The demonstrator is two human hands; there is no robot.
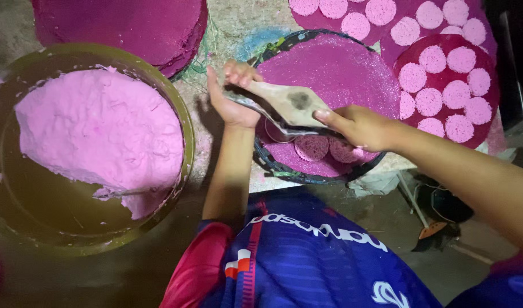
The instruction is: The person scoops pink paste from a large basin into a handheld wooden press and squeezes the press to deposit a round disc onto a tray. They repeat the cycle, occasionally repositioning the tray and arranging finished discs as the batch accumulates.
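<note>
left hand (232,105) fingers curled tight round end of flat diamond-shaped wooden paddle (290,102); right hand (358,126) fingers pressed on paddle's opposite tip, thin metal blade (256,107) beneath. paddle held over round magenta-coated woven tray (341,74), two pink round cakes (313,147) at tray's near edge below hands. large olive-green round basin (184,122) with pink dough mass (102,131) sits left of left hand. further trays of pink discs (444,85) lie beyond right hand.

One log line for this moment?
left hand: grips wooden paddle | right hand: on paddle | below: magenta tray, pink discs
</note>
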